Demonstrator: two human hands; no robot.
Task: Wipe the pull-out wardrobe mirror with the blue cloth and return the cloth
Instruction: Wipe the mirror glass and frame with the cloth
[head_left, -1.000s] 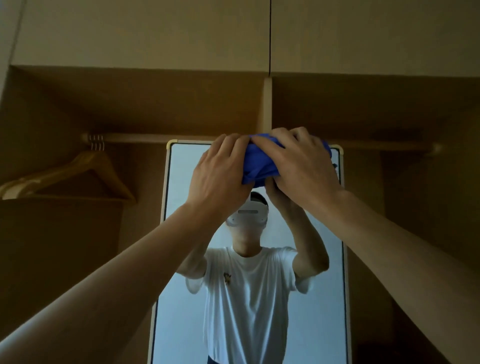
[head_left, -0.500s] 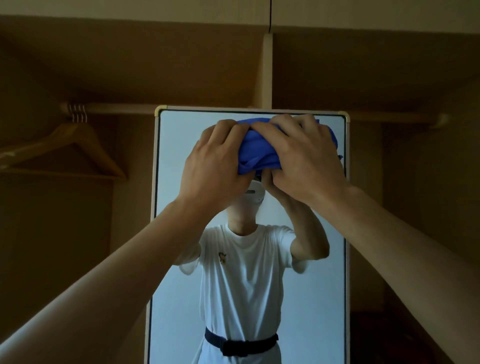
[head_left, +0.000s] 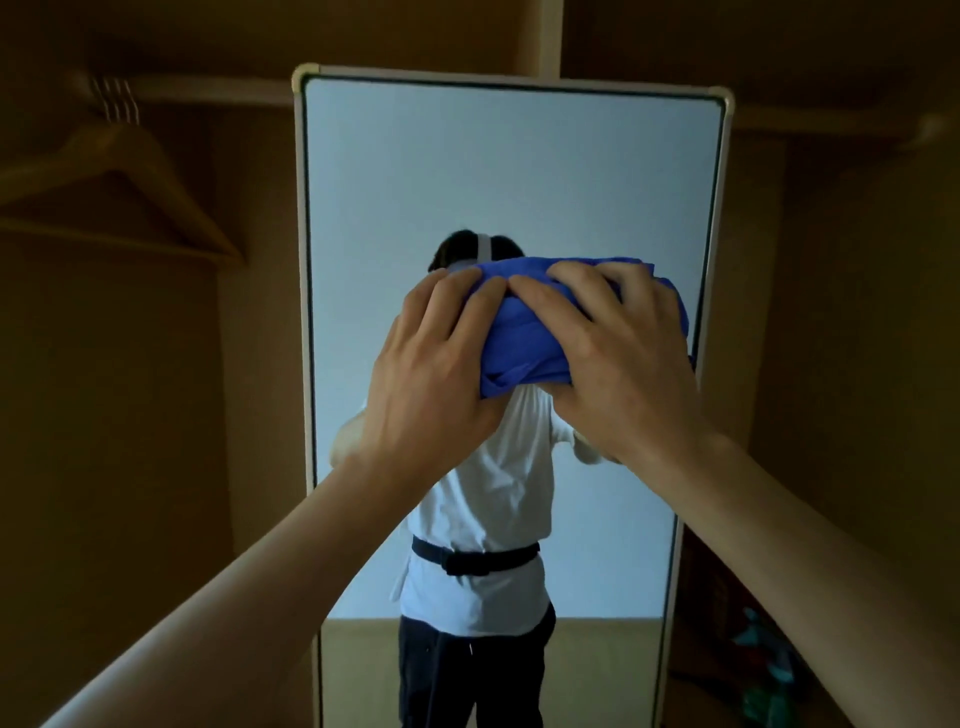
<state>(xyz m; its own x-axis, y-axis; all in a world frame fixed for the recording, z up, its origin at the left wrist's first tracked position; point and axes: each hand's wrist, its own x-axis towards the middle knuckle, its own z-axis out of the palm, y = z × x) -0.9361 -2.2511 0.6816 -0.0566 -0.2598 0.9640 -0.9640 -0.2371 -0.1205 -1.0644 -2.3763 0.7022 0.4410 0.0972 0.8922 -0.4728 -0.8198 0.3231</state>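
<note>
The wardrobe (head_left: 130, 467) fills the view in dim brown panels, with a hanging rail (head_left: 218, 96) running across at twelve o'clock. In front of it stands the pull-out mirror (head_left: 509, 171), tall and upright, its pale frame reaching from twelve down past six o'clock, its glass showing a person in a white shirt. A wooden hanger (head_left: 130, 176) hangs from the rail at ten o'clock, well apart from the mirror.

Two bare forearms rise from seven and five o'clock to meet near the centre. The left hand (head_left: 436, 364) lies at nine o'clock of the blue cloth (head_left: 524, 332), fingers curled over its edge; the right hand (head_left: 618, 353) covers it from three o'clock, fingers spread and bent around the bundle. Both hold the cloth, bunched thick, against the glass at about mid-height, toward the mirror's right side.

The wipe looks partly done, with the lower glass probably still to cover. A bunched wad touches only a narrow strip, so streaks could be left. Hard pressure from both hands could also push the sliding panel sideways or back on its track.
</note>
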